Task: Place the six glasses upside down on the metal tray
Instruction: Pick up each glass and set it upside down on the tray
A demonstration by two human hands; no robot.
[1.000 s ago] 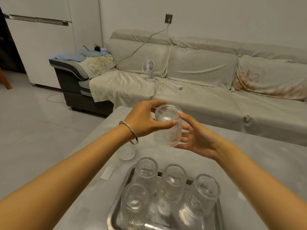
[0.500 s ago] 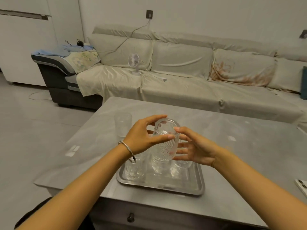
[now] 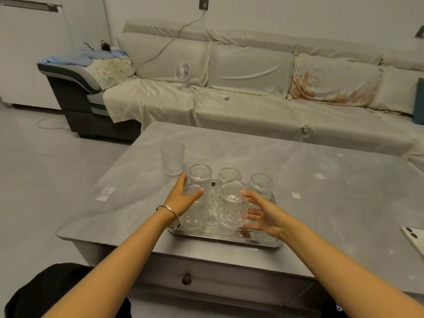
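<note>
The metal tray [image 3: 226,240] lies near the table's front edge and carries several ribbed clear glasses, all upside down. Three form the back row: one on the left [image 3: 200,175], one in the middle [image 3: 229,176] and one on the right [image 3: 262,183]. In front stand a left glass [image 3: 195,216] and a middle glass [image 3: 232,208]. My left hand [image 3: 181,199] rests open against the front left glass. My right hand [image 3: 263,214] is open just right of the front middle glass, its thumb at that glass's top. One more glass [image 3: 172,158] stands upright on the table behind the tray's left corner.
The grey table [image 3: 321,214] has a drawer knob [image 3: 186,279] on its front and a phone [image 3: 415,239] at its right edge. Behind it runs a covered sofa [image 3: 252,99] with a small fan [image 3: 183,74].
The glass held in the air now stands upside down at the tray's front middle. My left hand has let go and shifted left; both hands have dropped to tray level.
</note>
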